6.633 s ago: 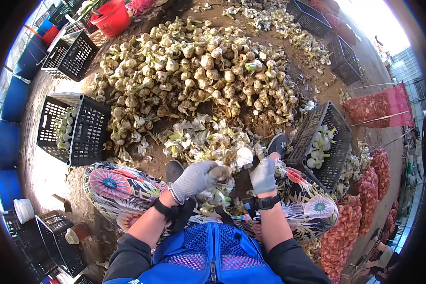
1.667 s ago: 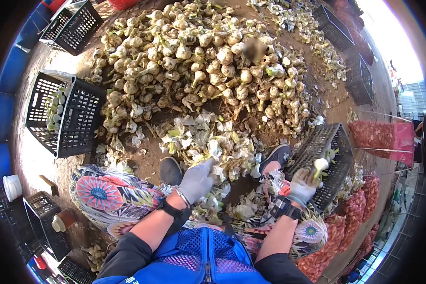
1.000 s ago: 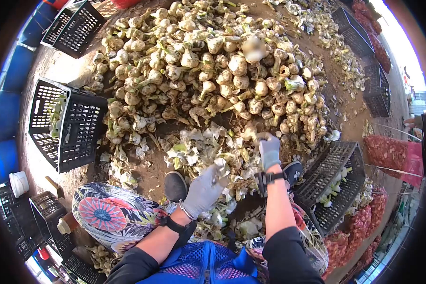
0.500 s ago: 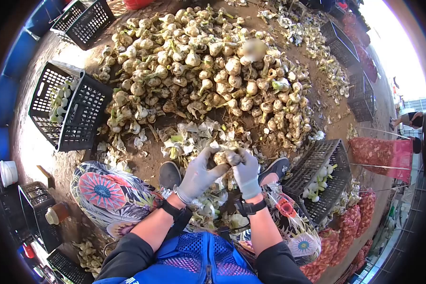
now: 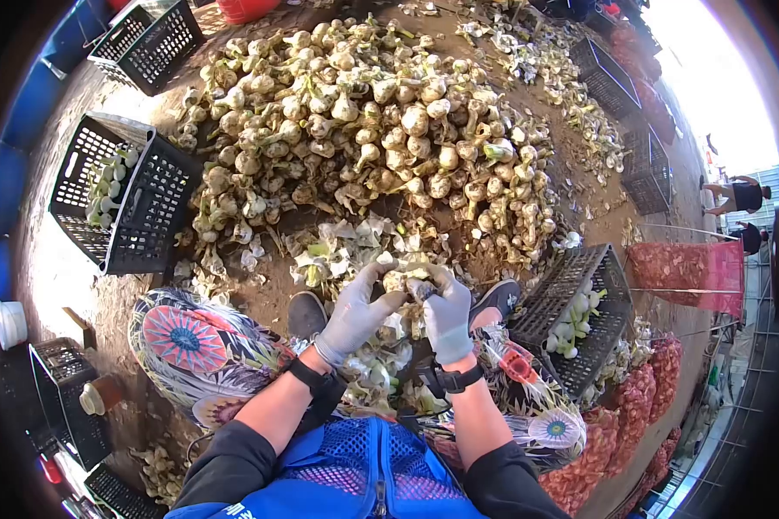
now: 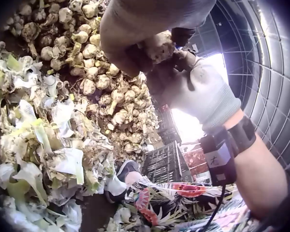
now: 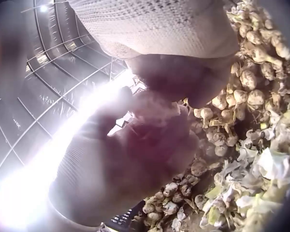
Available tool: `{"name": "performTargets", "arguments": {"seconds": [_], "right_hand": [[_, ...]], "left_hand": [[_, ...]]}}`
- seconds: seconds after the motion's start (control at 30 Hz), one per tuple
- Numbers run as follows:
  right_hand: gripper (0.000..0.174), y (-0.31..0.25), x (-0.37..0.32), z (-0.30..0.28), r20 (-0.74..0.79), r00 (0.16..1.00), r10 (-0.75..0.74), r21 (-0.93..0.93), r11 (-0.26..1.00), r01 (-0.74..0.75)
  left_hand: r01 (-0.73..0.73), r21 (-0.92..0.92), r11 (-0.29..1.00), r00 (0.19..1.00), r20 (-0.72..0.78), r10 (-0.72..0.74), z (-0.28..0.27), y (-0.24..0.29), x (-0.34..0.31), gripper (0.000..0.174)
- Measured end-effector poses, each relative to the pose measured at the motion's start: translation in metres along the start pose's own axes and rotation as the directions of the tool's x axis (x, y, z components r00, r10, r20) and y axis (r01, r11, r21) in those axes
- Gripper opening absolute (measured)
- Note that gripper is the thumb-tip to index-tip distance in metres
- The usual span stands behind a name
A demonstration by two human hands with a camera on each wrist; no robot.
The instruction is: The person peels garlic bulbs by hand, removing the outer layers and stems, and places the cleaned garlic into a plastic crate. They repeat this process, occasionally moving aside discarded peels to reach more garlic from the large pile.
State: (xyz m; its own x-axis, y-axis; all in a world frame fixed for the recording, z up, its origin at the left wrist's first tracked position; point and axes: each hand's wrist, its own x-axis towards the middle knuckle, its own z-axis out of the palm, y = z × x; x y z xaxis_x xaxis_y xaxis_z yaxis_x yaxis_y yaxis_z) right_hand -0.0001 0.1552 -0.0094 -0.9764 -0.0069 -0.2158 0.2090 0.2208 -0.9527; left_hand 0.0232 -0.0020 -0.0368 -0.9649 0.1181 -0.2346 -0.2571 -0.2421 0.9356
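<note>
Above littered dirt (image 5: 271, 303), left grip (image 5: 351, 320) and right grip (image 5: 447, 318) clasp one bulb (image 5: 398, 280) (direction, long axis unclear).

Brown floor (image 5: 273, 298) | directly on it: bulb heap (image 5: 346, 121), loose peelings (image 5: 342, 246), black crates (image 5: 151, 203), red net sacks (image 5: 636, 398)

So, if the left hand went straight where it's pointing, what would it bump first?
The bulb that the left hand holds, then probably the right hand, but depth is unclear.

1 roundish, off-white bulb (image 6: 159, 47), mottled with brown, sits gripped between the 2 hands (image 5: 353, 318), above pale peelings (image 5: 355, 248).
</note>
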Motion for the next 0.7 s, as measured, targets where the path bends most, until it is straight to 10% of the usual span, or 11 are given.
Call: {"name": "performTargets", "arguments": {"seconds": [0.23,0.53,0.7], "right_hand": [[0.029,0.0,-0.009,-0.006,0.075,0.997,0.027,0.16,0.986,-0.039],[0.021,0.0,-0.012,0.001,-0.017,0.996,0.087,0.021,0.996,-0.087],[0.023,0.005,-0.015,-0.001,-0.042,0.998,0.046,0.044,0.998,-0.044]], "left_hand": [[0.192,-0.654,0.732,0.98,0.081,-0.184,-0.008,0.004,-0.008,0.033],[0.205,-0.294,0.934,0.977,0.004,-0.214,-0.002,0.008,-0.006,0.036],[0.23,-0.64,0.733,0.972,0.119,-0.201,-0.003,-0.002,-0.009,0.037]]}}
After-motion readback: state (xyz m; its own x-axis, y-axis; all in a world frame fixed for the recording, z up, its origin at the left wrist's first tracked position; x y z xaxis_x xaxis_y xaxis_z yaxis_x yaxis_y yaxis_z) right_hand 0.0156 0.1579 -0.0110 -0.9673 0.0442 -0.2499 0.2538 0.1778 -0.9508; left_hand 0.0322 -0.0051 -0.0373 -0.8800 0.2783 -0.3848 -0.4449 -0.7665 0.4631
